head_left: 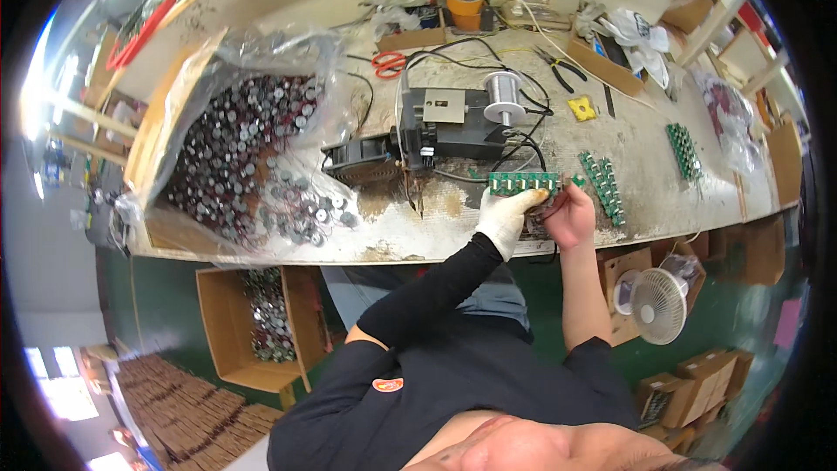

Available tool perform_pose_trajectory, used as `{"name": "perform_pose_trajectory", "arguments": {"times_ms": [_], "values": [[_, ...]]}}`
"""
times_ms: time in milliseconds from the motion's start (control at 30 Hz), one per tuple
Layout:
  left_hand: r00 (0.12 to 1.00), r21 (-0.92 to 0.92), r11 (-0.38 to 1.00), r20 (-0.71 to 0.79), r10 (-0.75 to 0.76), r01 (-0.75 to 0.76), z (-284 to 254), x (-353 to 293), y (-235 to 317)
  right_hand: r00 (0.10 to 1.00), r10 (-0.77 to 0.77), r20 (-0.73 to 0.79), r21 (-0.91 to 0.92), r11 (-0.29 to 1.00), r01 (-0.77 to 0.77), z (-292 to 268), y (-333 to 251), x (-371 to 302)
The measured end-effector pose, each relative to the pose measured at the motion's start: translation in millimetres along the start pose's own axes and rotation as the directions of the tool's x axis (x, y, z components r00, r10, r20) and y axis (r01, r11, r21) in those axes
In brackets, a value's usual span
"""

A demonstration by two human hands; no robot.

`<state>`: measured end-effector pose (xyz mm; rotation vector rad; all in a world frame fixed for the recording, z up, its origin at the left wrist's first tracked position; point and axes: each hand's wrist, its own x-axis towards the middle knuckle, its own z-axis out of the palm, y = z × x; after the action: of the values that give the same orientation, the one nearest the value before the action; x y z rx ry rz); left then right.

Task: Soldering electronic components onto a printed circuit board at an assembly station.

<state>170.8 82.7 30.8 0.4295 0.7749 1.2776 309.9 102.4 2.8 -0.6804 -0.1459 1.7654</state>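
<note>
Near the centre of the frame, a green circuit-board strip (523, 181) lay level above the front part of the worn white workbench (453, 235). The left hand (503, 220), in a white glove, came up from below and pinched the strip, its thumb along the lower edge toward the right end. The right hand (572, 216), bare, was at that same end with its fingers curled inward, beside a small green piece (578, 180); whether the fingertips pinched this piece or the strip, I could not tell.

Just right of the hands, more populated board strips (602, 188) lay side by side, and another group of boards (684, 152) lay farther toward the right edge. Above the hands stood a black machine (458, 126) with a spool of silvery wire (504, 98) at its right end; a square black cooling fan (360, 159) stood at its left. Black-handled pliers (562, 68) and red-handled scissors (389, 64) lay in the upper middle. At left, a clear plastic bag (330, 113) held a heap of small round parts (235, 135) with thin leads.
</note>
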Motion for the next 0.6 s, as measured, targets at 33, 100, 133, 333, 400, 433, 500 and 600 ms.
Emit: {"name": "perform_pose_trajectory", "arguments": {"times_ms": [33, 100, 133, 333, 400, 433, 500, 600], "values": [[1.000, 0.024, 1.000, 0.017, -0.011, 0.010, -1, 1, 0, 0.997, 0.051, 0.057, 0.090, 0.994, -0.056, -4, 0, 7], [0.998, 0.063, 0.998, -0.065, -0.009, 0.013, -1, 4, 0, 0.994, 0.030, 0.102, 0.093, 0.995, -0.039, 11, 0, -2], [0.993, 0.225, 0.973, -0.094, 0.074, -0.051, 0, 3, -1, 0.989, 0.029, 0.144, 0.070, 0.997, -0.039, 22, 0, -7], [0.996, 0.295, 0.952, 0.063, 0.064, -0.080, -3, -1, 5, 0.993, -0.100, 0.056, -0.163, 0.981, 0.108, -5, 2, 1], [0.987, 0.082, 0.995, 0.158, 0.040, -0.053, -13, 5, 6, 0.990, 0.142, 0.008, -0.083, 0.987, -0.141, -8, 5, 14], [0.979, -0.030, 0.999, 0.203, -0.024, 0.031, -19, 12, 5, 0.979, 0.190, 0.072, -0.030, 0.982, -0.188, -10, 10, 20], [0.985, 0.041, 0.999, 0.174, 0.020, -0.027, -9, 11, 9, 0.982, 0.145, 0.119, 0.035, 0.988, -0.151, -10, 17, 26], [0.983, 0.309, 0.933, 0.067, 0.172, -0.185, -15, 18, -4, 0.996, -0.076, 0.039, -0.031, 0.996, 0.078, 11, 14, 8]]}}
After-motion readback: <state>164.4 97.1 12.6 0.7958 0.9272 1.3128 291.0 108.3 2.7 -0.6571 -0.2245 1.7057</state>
